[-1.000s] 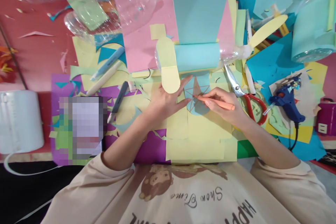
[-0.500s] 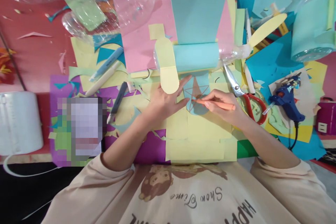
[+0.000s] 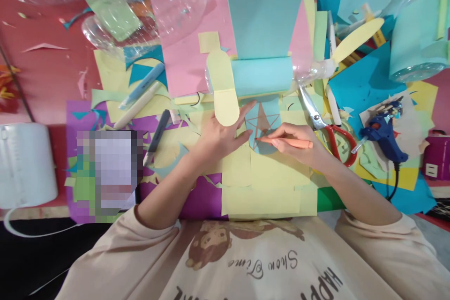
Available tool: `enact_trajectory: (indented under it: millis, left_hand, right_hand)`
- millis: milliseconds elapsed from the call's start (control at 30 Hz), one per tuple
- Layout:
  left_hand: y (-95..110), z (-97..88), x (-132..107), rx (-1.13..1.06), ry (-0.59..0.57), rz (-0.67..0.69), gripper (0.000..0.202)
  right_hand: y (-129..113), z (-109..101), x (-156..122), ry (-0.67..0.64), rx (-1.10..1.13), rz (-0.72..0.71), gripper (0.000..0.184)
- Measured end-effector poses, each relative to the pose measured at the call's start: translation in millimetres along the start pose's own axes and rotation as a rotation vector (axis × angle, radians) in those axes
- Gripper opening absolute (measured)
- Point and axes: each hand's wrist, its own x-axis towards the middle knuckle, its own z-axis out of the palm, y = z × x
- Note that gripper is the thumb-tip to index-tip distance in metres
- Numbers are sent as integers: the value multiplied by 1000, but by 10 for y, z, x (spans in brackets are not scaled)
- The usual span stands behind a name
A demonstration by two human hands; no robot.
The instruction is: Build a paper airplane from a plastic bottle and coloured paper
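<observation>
My right hand (image 3: 293,143) pinches an orange pen (image 3: 286,142), whose tip rests on a small light blue paper piece (image 3: 263,124) bearing a drawn orange star. On the left edge of that piece lies my left hand (image 3: 220,136), fingers stretched flat and pressing the paper down. The blue piece sits on yellow sheets (image 3: 267,183). Just beyond it stands a bottle wrapped in light blue paper (image 3: 262,75) with a pale yellow paper wing (image 3: 222,88) that partly overlaps my left fingers.
Red-handled scissors (image 3: 330,129) lie right of my right hand, and a blue glue gun (image 3: 381,136) farther right. Markers (image 3: 142,91) lie to the left on scattered paper scraps. Clear plastic bottles (image 3: 147,14) sit at the back left, a white roll (image 3: 24,164) at far left.
The pen tip has moved a little down and left across the star. My left hand has stayed in place.
</observation>
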Motion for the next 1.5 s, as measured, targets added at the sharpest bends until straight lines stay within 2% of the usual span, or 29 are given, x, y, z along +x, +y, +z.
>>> enact_trajectory:
  millis: [200, 400, 600, 767, 1133, 1367, 1500]
  left_hand:
    - [-5, -5, -2, -19, -20, -16, 51]
    - [1, -14, -1, -23, -46, -40, 53]
    - [6, -14, -1, -38, -41, -51, 51]
    - [17, -29, 1, -52, -67, -61, 52]
    - [19, -20, -5, -38, -53, -63, 51]
    - [10, -22, -7, -51, -71, -73, 52]
    - [7, -20, -4, -50, -62, -62, 52]
  right_hand:
    - [-13, 23, 10, 77, -8, -37, 17]
    - [-15, 11, -6, -51, 44, 25, 18]
    - [-14, 9, -18, 63, -55, -26, 19]
    - [-57, 63, -57, -15, -111, -17, 19]
    - [-58, 78, -53, -50, -237, -64, 15]
    - [-58, 82, -49, 99, -195, -95, 17]
    - [-67, 80, -48, 14, -252, -79, 17]
